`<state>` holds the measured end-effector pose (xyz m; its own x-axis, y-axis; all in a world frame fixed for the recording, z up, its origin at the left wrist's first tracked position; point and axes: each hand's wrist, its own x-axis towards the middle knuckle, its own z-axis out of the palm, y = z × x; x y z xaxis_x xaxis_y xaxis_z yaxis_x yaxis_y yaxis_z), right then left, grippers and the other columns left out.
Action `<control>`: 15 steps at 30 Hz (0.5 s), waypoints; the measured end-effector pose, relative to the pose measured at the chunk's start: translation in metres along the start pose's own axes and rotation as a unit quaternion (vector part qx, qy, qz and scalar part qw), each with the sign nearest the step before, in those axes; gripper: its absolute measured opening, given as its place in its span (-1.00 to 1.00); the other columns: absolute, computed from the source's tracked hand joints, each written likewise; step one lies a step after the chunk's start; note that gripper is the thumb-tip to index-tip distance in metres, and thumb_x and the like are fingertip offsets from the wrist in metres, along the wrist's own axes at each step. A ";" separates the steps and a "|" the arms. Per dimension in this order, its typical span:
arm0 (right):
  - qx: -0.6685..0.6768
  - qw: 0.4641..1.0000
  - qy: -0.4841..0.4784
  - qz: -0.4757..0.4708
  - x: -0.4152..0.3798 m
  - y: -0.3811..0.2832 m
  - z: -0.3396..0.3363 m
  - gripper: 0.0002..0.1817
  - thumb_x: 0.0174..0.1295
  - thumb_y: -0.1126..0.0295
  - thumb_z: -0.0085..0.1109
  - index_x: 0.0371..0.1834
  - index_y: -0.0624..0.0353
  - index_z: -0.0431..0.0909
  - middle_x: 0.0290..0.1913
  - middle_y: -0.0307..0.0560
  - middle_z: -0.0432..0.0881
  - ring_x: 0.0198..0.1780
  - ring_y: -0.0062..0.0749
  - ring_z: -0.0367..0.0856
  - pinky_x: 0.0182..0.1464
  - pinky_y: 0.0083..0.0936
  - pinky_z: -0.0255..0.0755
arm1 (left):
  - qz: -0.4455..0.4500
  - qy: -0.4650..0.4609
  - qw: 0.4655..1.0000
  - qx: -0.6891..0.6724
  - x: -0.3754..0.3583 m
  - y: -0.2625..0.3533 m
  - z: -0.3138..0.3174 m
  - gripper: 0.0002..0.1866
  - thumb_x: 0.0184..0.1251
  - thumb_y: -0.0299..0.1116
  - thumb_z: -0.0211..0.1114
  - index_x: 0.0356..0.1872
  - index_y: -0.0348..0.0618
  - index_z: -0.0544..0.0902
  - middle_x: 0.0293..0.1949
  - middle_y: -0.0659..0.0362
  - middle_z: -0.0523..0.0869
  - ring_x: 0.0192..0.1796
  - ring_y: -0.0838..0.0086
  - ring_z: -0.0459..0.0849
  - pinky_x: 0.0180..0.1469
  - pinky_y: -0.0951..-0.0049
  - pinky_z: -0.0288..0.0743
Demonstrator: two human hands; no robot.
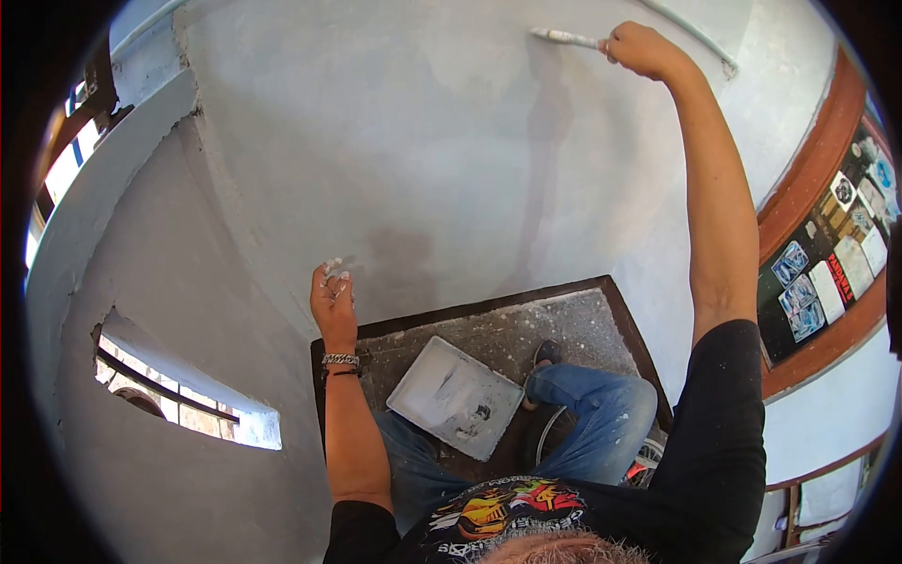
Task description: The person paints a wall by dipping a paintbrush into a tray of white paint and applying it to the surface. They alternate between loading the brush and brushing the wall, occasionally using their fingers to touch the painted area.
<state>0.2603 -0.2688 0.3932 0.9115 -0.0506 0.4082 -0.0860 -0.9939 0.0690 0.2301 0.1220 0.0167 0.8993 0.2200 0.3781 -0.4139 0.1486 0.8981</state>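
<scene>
High up on the pale grey wall [442, 141], my right hand [644, 49] is closed around the handle of a paintbrush [568, 38]. The brush is whitish, and its bristle end points left against the wall. My left hand [334, 301] hangs near the wall at lower left, its fingers loosely curled and slightly apart, with white paint on the fingertips. Nothing shows in it. Below and to the right of that hand, a paint-smeared white tray [456, 395] lies tilted near my legs, with a dark patch on its surface.
A dark-edged, paint-speckled platform [583, 324] lies beneath me. Part of a wheel [554, 434] shows by my leg. At left is a curved wall with a slot opening [169, 390]. A wood-framed panel with stickers [832, 254] stands at right. A pipe [691, 28] runs along the upper wall.
</scene>
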 end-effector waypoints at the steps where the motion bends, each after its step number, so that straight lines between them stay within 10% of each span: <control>1: -0.013 0.999 0.008 -0.031 0.000 0.001 0.004 -0.56 0.26 0.10 0.08 -0.42 0.32 0.67 -0.46 0.07 0.67 -0.44 -0.14 0.63 -0.29 -0.25 0.49 | -0.001 0.000 1.000 0.003 0.000 0.000 0.000 -0.75 0.38 -0.48 0.17 0.04 -0.28 0.49 -0.55 0.41 0.41 -0.52 0.79 0.26 -0.48 0.71 0.15; 4: -0.039 0.987 -0.143 -0.065 -0.013 -0.032 0.038 -0.60 0.25 0.14 0.07 -0.33 0.32 0.69 -0.39 0.14 0.69 -0.37 -0.04 0.65 -0.23 -0.18 0.50 | -0.002 0.001 1.000 0.009 -0.001 0.000 0.002 -0.75 0.38 -0.48 0.17 0.04 -0.29 0.50 -0.55 0.41 0.41 -0.51 0.78 0.26 -0.47 0.71 0.16; 12: -0.124 0.987 -0.012 -0.103 0.052 -0.050 0.016 -0.59 0.23 0.12 0.10 -0.24 0.31 0.67 -0.21 0.26 0.68 -0.15 0.12 0.64 -0.06 -0.11 0.48 | -0.008 -0.002 1.000 0.018 -0.002 0.003 0.002 -0.74 0.39 -0.48 0.16 0.05 -0.30 0.49 -0.55 0.41 0.40 -0.50 0.77 0.26 -0.45 0.69 0.17; 15: -0.159 0.987 -0.009 0.014 0.027 -0.055 -0.036 -0.59 0.24 0.12 0.11 0.05 0.09 0.66 0.08 0.29 0.60 0.03 0.00 0.64 0.03 -0.15 0.51 | -0.002 -0.006 1.000 0.024 0.000 0.002 -0.004 -0.74 0.39 -0.48 0.16 0.06 -0.29 0.49 -0.54 0.40 0.41 -0.50 0.77 0.26 -0.45 0.69 0.17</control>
<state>0.2748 -0.2120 0.4335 0.9136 -0.0822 0.3982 -0.2309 -0.9110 0.3418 0.2283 0.1266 0.0178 0.9025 0.2073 0.3774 -0.4038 0.1032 0.9090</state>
